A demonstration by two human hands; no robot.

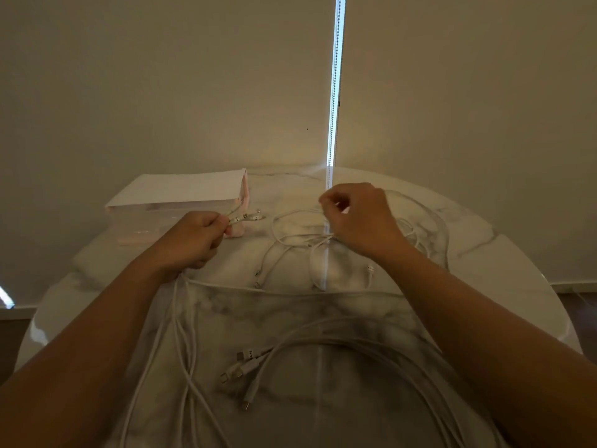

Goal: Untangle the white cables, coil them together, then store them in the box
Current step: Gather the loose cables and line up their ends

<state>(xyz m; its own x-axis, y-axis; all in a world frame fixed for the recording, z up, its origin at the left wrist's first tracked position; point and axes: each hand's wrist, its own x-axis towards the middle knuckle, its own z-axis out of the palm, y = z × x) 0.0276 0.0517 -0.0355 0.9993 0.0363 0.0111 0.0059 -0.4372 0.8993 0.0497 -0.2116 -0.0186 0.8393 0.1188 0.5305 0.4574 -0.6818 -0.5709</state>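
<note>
The cables (339,342) were white, their plug tips (240,355) silvery. The table (484,253) was white marble veined in soft grey. The box (135,232) was pale pink under a white lid (181,189). The blinds (161,76) were plain beige.

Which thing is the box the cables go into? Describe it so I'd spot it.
Start at the round marble table and look to its far left side, just beyond the left hand. The box sits there: the only flat-sided thing, white on top with pale pink sides.
</note>
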